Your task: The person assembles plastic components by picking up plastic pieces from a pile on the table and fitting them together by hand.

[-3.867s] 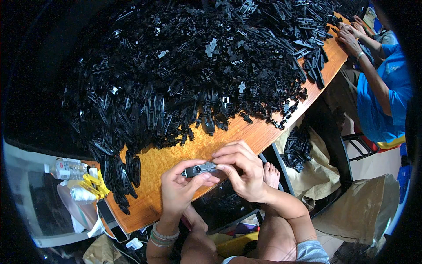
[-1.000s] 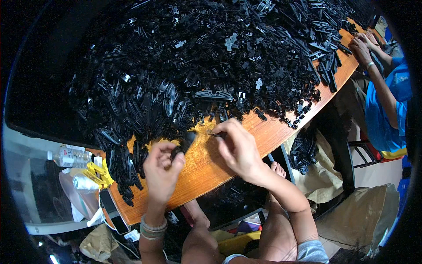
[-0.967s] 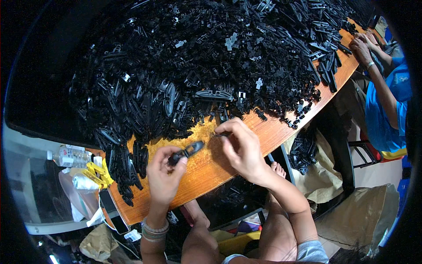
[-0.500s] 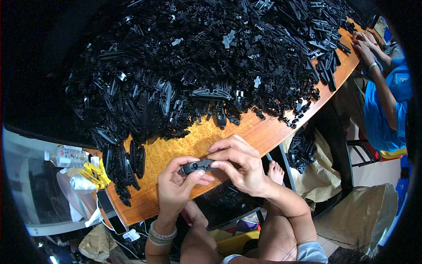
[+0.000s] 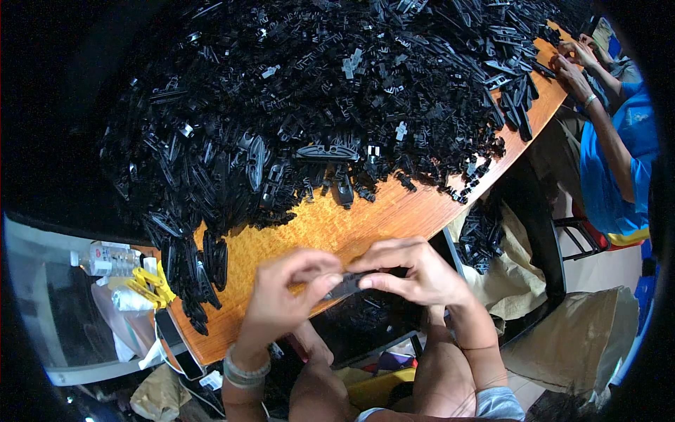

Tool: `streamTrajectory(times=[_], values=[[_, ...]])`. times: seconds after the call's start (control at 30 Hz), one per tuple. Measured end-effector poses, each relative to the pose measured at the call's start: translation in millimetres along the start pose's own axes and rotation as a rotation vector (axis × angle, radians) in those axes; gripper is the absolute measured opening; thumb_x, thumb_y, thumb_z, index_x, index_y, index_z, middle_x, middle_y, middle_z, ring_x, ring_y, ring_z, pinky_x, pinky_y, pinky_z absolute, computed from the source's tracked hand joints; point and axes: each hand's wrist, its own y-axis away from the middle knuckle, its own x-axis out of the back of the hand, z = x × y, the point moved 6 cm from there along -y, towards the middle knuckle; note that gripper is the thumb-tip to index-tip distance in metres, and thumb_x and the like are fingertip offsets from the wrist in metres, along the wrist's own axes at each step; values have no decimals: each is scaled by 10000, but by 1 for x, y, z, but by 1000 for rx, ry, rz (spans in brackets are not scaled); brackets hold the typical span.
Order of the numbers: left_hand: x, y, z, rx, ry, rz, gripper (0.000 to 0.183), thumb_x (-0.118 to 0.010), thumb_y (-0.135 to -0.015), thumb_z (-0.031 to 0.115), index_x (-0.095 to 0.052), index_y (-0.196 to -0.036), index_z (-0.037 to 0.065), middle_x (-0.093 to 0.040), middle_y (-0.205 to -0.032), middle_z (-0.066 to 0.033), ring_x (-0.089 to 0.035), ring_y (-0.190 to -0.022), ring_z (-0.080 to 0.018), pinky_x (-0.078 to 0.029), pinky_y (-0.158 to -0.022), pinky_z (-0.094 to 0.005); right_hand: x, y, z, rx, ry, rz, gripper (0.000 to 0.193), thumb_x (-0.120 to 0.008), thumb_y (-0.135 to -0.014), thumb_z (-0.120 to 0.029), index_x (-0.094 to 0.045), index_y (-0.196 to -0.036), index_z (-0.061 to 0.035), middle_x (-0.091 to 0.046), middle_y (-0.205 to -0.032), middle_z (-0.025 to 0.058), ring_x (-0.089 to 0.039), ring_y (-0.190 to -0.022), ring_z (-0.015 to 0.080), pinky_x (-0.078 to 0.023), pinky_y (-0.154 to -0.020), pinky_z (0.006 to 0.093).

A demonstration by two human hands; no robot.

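Above the near table edge, a small black plastic part [image 5: 346, 285] is pinched by my right hand [image 5: 418, 274], thumb on one side and fingers on the other. My left hand [image 5: 285, 292] is smeared by motion; its thumb tip meets the left end of the part, while its fingers curve above. Whether those fingers grip it is unclear. Beyond my hands a big heap of black plastic parts [image 5: 302, 91] covers most of the table, with long oval clip-like pieces [image 5: 327, 152] along its near side.
The wooden table [image 5: 281, 239] curves away right, where a co-worker's hands [image 5: 573, 70] reach the heap. At left are a plastic bottle [image 5: 112, 259], a yellow clamp-like object [image 5: 153, 285] and a phone [image 5: 177, 344]. Brown paper [image 5: 520, 274] lines a box holding black parts [image 5: 481, 235].
Both my hands and the black part have shifted slightly right and down. The left fingers have lifted off the part's upper side, and the part is turned differently. The view has shifted a little.
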Motion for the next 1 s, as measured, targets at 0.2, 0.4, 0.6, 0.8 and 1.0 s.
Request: streamTrajectory(times=[0.2, 0.4, 0.6, 0.8, 1.0], values=[[8, -73, 33, -612, -836, 361, 175, -615, -777, -16, -589, -947, -52, -581, -1008, -148, -617, -838, -275, -521, -662, -322, 26, -24, -9, 173, 721, 542, 126, -641, -776, -28, -636, -900, -10, -609, -853, 84, -606, -778, 249, -507, -684, 331], [-4, -90, 38, -672, -1132, 328, 208, -633, -698, 15, -567, -892, -21, -506, -874, -129, -535, -831, -278, -492, -645, -361, 7, -52, 11, 64, 1090, 476, 192, -546, -711, -44, -576, -894, 6, -525, -864, 104, -524, -828, 230, -487, -608, 332], [12, -31, 23, -383, -594, 378, 264, -682, -755, 6, -508, -954, 5, -589, -839, -131, -598, -716, -212, -486, -595, -322, 18, -21, 2, 204, 616, 592, 262, -559, -778, 115, -581, -1020, 18, -570, -961, 118, -632, -798, 270, -530, -673, 295], [10, 4, -32, -2, 187, 328, 230, -615, -835, -45, -538, -1052, -27, -568, -948, -69, -569, -791, -105, -514, -595, -214, 14, -4, 28, -67, -428, 542, 173, -549, -865, 73, -591, -1033, 73, -605, -944, 106, -663, -834, 187, -559, -744, 261], [-10, 13, -36, 46, 353, 258, 268, -587, -809, -129, -540, -1071, -100, -598, -990, -137, -636, -867, -197, -573, -753, -298, -1, 2, 11, 38, -231, 526, 161, -679, -784, 30, -696, -940, -4, -604, -839, 21, -528, -666, 49, -411, -560, 183]])
